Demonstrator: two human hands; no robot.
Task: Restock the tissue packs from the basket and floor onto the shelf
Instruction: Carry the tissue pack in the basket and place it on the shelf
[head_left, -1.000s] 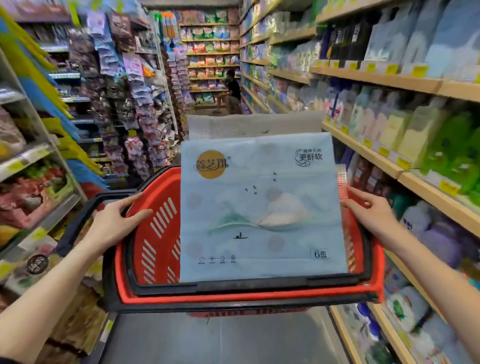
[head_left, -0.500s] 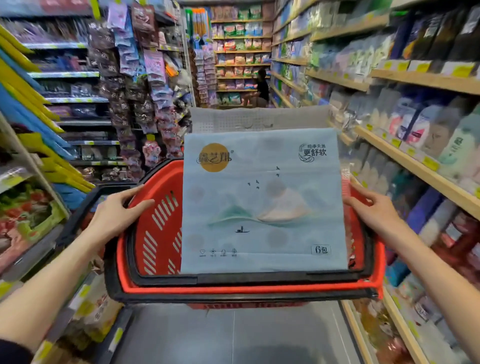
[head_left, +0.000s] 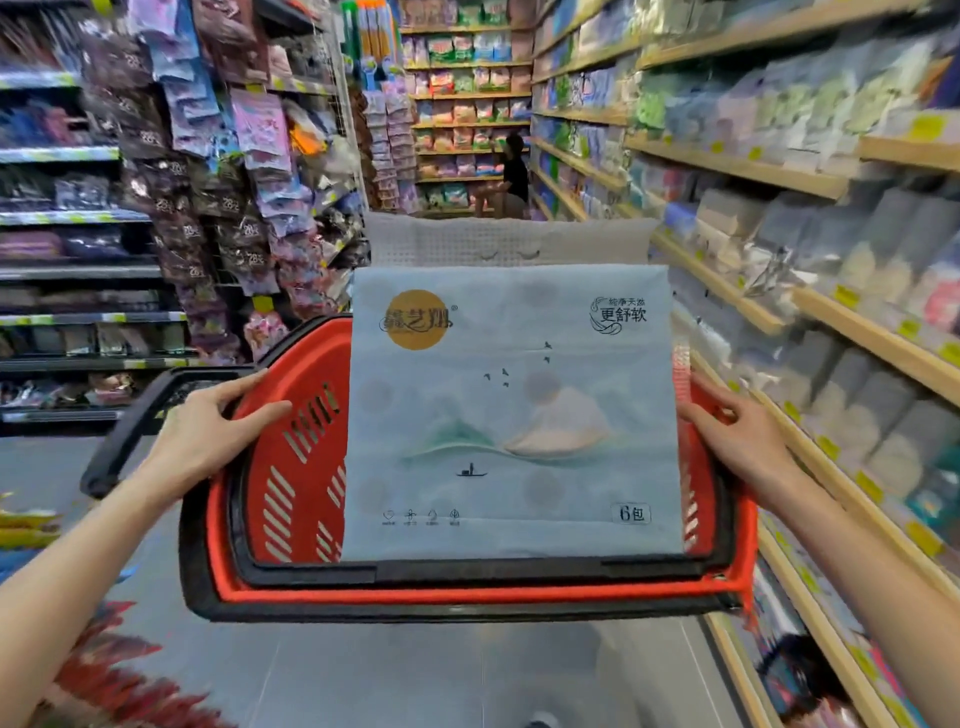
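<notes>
A red shopping basket (head_left: 291, 467) with a black rim is held in front of me at waist height. A large pale-blue tissue pack (head_left: 511, 415) with a gold circle logo stands upright in it, and a white waffle-textured pack (head_left: 509, 241) sticks up behind it. My left hand (head_left: 218, 431) grips the basket's left rim, thumb inside. On the other side, my right hand (head_left: 737, 431) grips the right rim next to the blue pack. Wooden shelves (head_left: 779, 312) with soft-goods packs run along the right.
I stand in a store aisle with a grey floor (head_left: 363, 675). Hanging packets (head_left: 208, 182) and metal shelves line the left. A person (head_left: 514, 176) crouches at the far end of the aisle. The basket's black handle (head_left: 130, 431) hangs out to the left.
The view has shifted forward and swung along the aisle, so the shelves slid past. Both hands keep the same hold on the basket, and the packs have not moved in it.
</notes>
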